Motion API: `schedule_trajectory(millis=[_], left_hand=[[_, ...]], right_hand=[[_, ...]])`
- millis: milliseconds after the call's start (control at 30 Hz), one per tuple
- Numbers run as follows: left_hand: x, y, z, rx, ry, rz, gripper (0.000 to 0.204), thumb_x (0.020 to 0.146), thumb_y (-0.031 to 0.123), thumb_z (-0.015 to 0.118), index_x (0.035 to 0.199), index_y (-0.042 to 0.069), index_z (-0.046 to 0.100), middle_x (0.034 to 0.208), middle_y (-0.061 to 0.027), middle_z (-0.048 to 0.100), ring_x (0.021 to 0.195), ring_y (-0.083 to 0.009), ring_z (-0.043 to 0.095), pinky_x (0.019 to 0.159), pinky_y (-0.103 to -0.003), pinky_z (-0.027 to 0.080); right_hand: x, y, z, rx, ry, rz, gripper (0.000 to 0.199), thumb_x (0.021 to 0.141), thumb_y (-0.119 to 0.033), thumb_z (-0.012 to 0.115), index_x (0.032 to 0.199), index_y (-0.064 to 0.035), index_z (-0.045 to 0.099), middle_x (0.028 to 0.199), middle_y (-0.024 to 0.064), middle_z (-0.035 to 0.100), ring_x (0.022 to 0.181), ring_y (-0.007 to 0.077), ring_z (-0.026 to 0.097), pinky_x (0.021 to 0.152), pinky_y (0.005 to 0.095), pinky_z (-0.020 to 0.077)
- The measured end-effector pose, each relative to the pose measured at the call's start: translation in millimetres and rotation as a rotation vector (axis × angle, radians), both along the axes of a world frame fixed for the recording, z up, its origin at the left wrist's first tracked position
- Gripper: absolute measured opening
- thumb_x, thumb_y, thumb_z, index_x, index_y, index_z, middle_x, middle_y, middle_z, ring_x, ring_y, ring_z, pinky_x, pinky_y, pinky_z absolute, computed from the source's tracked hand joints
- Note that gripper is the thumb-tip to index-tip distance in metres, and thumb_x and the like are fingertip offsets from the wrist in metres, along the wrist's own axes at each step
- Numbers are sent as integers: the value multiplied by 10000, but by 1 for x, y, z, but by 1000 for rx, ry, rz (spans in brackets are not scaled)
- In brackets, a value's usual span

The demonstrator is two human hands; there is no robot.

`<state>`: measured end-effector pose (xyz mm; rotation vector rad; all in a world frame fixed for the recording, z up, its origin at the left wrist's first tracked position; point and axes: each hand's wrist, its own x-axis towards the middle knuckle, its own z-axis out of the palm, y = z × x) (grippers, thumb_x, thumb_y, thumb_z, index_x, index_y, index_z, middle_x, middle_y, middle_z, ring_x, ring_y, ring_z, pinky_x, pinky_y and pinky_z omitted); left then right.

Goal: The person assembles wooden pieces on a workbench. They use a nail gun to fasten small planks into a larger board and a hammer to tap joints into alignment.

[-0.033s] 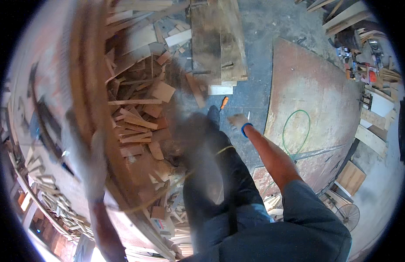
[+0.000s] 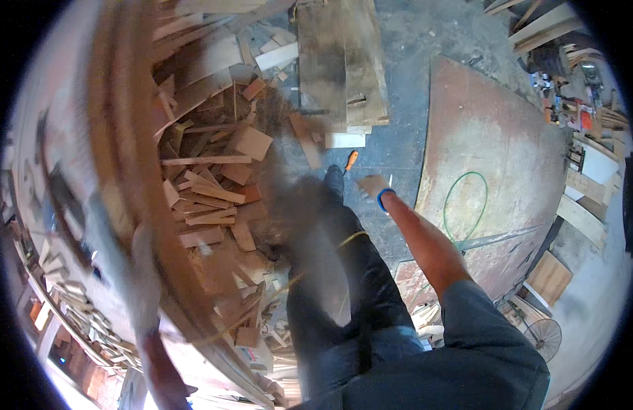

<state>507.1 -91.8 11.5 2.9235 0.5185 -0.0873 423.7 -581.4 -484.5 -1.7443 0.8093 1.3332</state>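
Observation:
On the left, my left hand point(image 2: 140, 290), which looks to be in a pale glove, is closed around a long brown wooden board point(image 2: 125, 130). Motion smears both, and the fingers on the board's far side are hard to make out. The board runs from the top of the view down past the hand. My right hand point(image 2: 374, 184), with a blue band at its wrist, hangs over the dark floor near my foot, fingers extended and nothing seen in them. Close to it lies an orange-handled tool point(image 2: 351, 160), its working end unclear.
Wood offcuts point(image 2: 214, 198) lie heaped between the board and my legs. Wide planks point(image 2: 340, 61) rest on the floor ahead. To the right are a large worn sheet point(image 2: 497, 130), a green hoop-like loop point(image 2: 466, 205) on it, and a round fan point(image 2: 543, 339).
My left hand and the brown board have shifted slightly left, the hand also a little lower. My right hand has barely moved.

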Motion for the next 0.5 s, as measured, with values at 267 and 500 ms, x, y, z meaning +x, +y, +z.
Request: schedule_trajectory(millis=[267,500], left_hand=[[30,37,-98,379,-443,-519,486,1037,157,596,1496,34,491,1435,-197,558,1349,-297,530,1090,-464,485],[-13,53,-91,322,-218,-342,561,1002,130,607,1535,31,463,1504,-208,523,1416,-320,482,1158,-456,423]], right_hand=[[122,-4,-213,-246,-779,1038,331,975,-259,628,1286,-156,678,1077,209,742,945,354,727,834,505,566],[155,56,-243,-139,-436,702,378,964,-376,689,1063,-11,702,828,113,662,718,226,622,663,403,520]])
